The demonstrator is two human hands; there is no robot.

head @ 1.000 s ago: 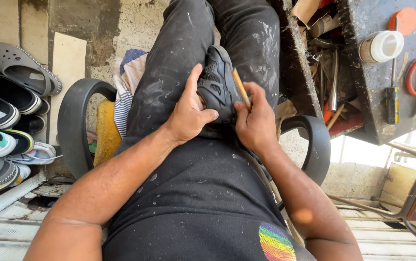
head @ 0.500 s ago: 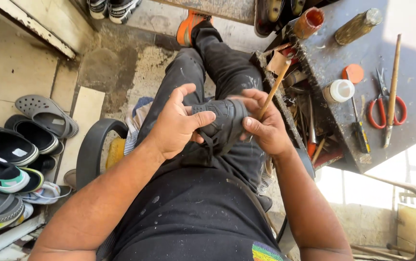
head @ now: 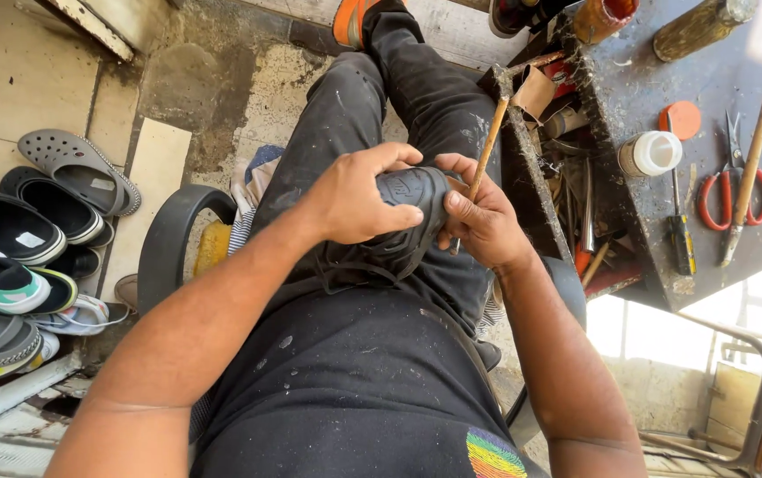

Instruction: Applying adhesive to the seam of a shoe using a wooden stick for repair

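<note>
left hand [head: 359, 196]: fingers closed over the top of a dark shoe [head: 412, 212], pressing it down on the person's lap.
right hand [head: 480, 221]: fingers closed on the shoe's far side and on a thin wooden stick [head: 485, 155] that points up and away from the shoe.
shoe position: on the thighs, between both hands, laces hanging loose beneath it.
risk, slip: the lap gives no flat support; if the left hand eases its grip, the shoe could roll off towards the floor.
risk, stick: one hand holds both stick and shoe, so the tip could skid off its line and smear or scratch the upper, or jab the left fingers close by.
risk, laces: loose ends could snag under the fingers.
risk, surface [head: 717, 221]: red scissors [head: 735, 190], screwdriver [head: 680, 232] and white jar [head: 649, 153] lie near the right elbow; a wide swing could knock them off.
</note>
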